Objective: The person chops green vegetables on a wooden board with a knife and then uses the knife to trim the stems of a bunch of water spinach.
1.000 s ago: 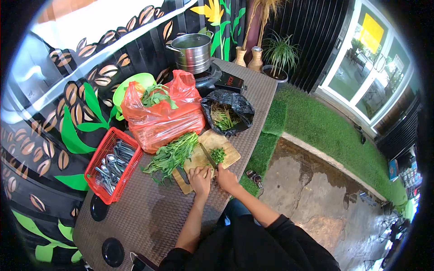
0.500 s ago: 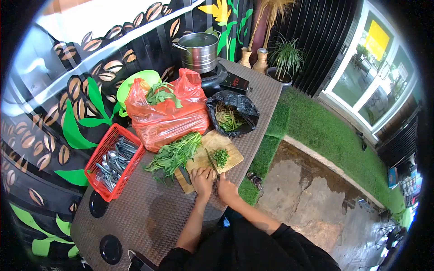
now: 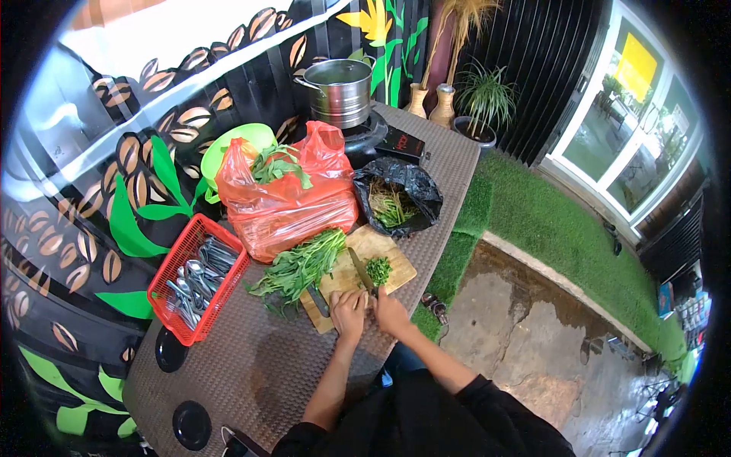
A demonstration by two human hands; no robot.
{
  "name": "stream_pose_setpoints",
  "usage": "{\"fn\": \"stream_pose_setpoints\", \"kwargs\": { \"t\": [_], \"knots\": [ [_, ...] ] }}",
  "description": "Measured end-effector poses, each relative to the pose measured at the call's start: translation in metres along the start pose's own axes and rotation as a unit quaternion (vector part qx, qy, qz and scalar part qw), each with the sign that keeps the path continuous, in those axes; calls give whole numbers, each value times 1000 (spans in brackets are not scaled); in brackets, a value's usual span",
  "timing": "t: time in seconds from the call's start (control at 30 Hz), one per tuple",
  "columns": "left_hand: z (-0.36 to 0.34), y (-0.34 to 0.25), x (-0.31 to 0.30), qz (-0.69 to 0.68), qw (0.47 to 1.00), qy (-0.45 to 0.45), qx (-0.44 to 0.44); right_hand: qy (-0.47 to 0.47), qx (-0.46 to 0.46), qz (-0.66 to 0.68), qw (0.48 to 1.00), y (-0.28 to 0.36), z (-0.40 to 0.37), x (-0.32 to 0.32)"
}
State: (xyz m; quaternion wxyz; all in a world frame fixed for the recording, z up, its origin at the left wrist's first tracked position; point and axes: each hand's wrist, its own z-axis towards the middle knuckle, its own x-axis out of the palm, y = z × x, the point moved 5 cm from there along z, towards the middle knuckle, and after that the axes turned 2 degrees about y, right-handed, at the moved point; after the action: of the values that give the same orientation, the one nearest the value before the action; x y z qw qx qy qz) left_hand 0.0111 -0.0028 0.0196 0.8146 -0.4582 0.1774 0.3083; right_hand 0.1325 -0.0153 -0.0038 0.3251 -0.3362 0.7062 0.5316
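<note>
My right hand (image 3: pixel 391 312) is closed around the handle of a knife (image 3: pixel 359 266), whose blade points away from me over the wooden cutting board (image 3: pixel 395 260). On the board, right beside the blade, lies a small heap of chopped greens (image 3: pixel 378 270). My left hand (image 3: pixel 349 311) rests at the board's near edge with its fingers curled together; whatever is under them is hidden. A bunch of leafy stalks (image 3: pixel 301 265) lies across the board's left side. Below that bunch, a second dark blade (image 3: pixel 318 302) shows near the board's left corner.
A red bag (image 3: pixel 293 213) and a black bag with stems (image 3: pixel 397 199) stand behind the board. Further back, a steel pot (image 3: pixel 339 99) sits on a stove (image 3: pixel 400 142). On the left is a red cutlery basket (image 3: pixel 199 286), with a green basin (image 3: pixel 236 141) behind.
The knife blade now shows a broader face. My right hand has moved slightly right. The whole view has shifted slightly, with the table scene appearing a little lower and further right.
</note>
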Motion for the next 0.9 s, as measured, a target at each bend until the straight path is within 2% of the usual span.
{"fn": "stream_pose_setpoints", "kwargs": {
  "t": [0.13,0.2,0.27,0.33,0.4,0.43,0.47,0.5,0.6,0.63,0.7,0.8,0.87,0.9],
  "knots": [
    [-1,5,2,-26,999,4,-20,43,-49,177,982,-11,1,-23],
    [0,9,4,-51,992,47,-101,50,-40,213,975,-12,-8,-30],
    [2,9,4,-79,991,50,-99,95,0,347,933,-7,-19,-33],
    [5,10,5,-104,988,51,-98,109,14,374,921,-8,-23,-33],
    [10,7,0,-142,987,-15,-75,125,26,399,908,-8,-25,-33],
    [12,5,1,-140,987,-17,-76,131,27,427,894,-8,-26,-34],
    [13,8,5,-202,971,-3,-130,138,29,454,880,-8,-26,-34],
    [12,11,10,-263,947,11,-183,139,28,455,879,-9,-26,-34],
    [20,11,21,-253,939,28,-229,163,11,458,874,-11,-24,-37],
    [25,9,23,-254,940,25,-228,166,12,469,867,-11,-24,-38],
    [32,11,18,-131,961,-21,-243,179,6,482,858,-10,-24,-46],
    [39,20,24,-140,957,-66,-246,180,-10,457,871,-12,-22,-61],
    [40,21,26,-133,964,-54,-226,187,-26,452,872,-19,-17,-67],
    [41,23,29,-113,970,-24,-216,176,-35,407,896,-24,-12,-69]
  ]
}}
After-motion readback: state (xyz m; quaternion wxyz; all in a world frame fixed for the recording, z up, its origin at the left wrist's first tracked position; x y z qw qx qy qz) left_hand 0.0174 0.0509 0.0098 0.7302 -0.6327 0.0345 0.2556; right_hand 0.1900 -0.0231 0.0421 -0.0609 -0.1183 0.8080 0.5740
